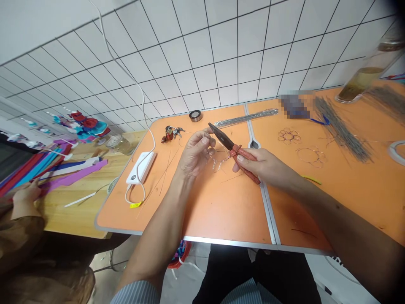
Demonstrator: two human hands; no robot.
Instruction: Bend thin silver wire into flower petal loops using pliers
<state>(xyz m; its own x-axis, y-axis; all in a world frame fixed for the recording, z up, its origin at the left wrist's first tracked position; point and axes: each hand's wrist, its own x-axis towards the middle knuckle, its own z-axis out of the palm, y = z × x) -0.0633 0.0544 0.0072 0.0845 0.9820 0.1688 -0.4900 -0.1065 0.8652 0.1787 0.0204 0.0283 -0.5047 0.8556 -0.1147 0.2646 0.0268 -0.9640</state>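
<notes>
My right hand is closed around the red handles of long-nose pliers, whose dark jaws point up and left toward my left fingertips. My left hand pinches a thin bent wire shape that hangs between the two hands just above the orange table. The pliers' tip meets the wire near my left thumb and forefinger.
A white power bank with its cable, a key bunch and a tape roll lie to the left and back. Wire bundles, finished wire flowers and a glass jar are to the right. Another person's hand works with coloured paper strips at far left.
</notes>
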